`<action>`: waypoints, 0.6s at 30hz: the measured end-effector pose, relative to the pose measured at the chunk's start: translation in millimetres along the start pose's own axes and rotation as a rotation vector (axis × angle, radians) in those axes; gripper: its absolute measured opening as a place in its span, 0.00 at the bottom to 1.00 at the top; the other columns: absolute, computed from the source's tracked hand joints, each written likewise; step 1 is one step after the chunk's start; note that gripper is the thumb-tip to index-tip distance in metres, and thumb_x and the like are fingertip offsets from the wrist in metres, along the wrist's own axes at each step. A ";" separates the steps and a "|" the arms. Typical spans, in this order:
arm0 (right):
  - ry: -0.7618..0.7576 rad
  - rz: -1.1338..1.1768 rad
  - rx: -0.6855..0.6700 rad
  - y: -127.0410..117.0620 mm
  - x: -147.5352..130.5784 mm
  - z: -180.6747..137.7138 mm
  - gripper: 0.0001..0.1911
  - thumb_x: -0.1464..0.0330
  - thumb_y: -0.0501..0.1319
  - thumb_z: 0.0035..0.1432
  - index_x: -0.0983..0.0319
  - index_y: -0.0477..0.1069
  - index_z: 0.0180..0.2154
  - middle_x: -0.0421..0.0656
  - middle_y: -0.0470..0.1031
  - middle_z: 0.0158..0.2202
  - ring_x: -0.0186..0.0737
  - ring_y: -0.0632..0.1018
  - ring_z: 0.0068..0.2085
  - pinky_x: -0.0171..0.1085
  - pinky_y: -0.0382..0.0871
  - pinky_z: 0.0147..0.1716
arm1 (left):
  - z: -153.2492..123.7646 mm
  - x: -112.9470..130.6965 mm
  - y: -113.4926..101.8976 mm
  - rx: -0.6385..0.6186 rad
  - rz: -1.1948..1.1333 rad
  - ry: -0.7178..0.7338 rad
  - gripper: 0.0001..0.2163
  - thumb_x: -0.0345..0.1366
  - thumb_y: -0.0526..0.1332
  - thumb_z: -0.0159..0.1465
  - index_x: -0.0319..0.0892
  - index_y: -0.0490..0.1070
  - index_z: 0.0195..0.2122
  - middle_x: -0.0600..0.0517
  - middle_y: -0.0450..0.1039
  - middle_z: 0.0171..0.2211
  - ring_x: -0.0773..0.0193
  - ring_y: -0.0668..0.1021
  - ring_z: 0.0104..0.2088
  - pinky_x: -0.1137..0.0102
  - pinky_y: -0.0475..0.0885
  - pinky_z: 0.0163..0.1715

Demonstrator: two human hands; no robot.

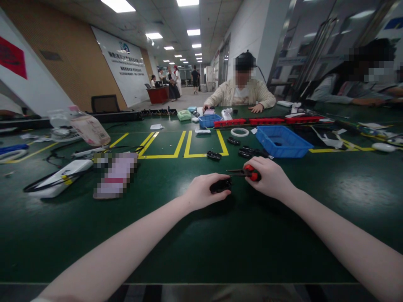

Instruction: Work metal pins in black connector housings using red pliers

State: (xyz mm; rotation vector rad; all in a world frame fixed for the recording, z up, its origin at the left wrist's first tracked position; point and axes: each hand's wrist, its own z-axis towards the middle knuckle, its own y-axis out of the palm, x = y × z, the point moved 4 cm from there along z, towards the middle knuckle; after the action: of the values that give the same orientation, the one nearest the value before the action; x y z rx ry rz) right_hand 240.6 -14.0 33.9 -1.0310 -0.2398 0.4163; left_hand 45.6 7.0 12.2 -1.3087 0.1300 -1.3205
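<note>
Tbl [201, 243]: L hand [201, 191] part-hides blk pc [221, 185].

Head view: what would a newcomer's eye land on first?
Probably the red-handled pliers in the right hand, tips near the black part in the left hand, around mid-picture. Then the blue plastic bin beyond the right hand, and yellow tape outlines on the green tabletop to its left.

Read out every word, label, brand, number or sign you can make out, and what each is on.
Nothing reads clearly.
Wall sign: Chinese characters and a smaller line, too blurred.
Bottle: print too blurred.
White case: small dark mark, unreadable.
Glass panel: faint lettering, too blurred.
Pliers, black part: no text visible.
</note>
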 end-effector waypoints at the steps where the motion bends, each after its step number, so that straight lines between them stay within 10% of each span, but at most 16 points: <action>1: -0.005 -0.001 0.022 -0.9 2.0 -0.2 0.07 0.70 0.59 0.50 0.60 0.67 0.35 0.46 0.74 0.35 0.45 0.74 0.36 0.41 0.67 0.34 | -0.2 0.4 -0.2 -0.001 -0.004 0.003 0.19 0.39 0.63 0.60 0.40 0.69 0.52 0.48 0.76 0.48 0.58 0.78 0.46 0.65 0.74 0.46; 18: -0.236 -0.101 0.141 2.3 12.7 -1.7 0.23 0.79 0.55 0.50 0.64 0.68 0.49 0.53 0.73 0.50 0.53 0.70 0.56 0.54 0.62 0.57 | -2.1 8.8 -0.6 -0.102 -0.263 0.018 0.18 0.37 0.66 0.57 0.39 0.71 0.48 0.48 0.74 0.43 0.61 0.76 0.42 0.67 0.72 0.43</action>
State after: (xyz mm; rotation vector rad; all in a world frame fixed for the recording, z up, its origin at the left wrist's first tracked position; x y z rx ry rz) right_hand 252.1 -8.7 31.0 -0.8278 -0.4653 0.4568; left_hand 46.8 -0.6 17.0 -1.4364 0.0387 -1.5653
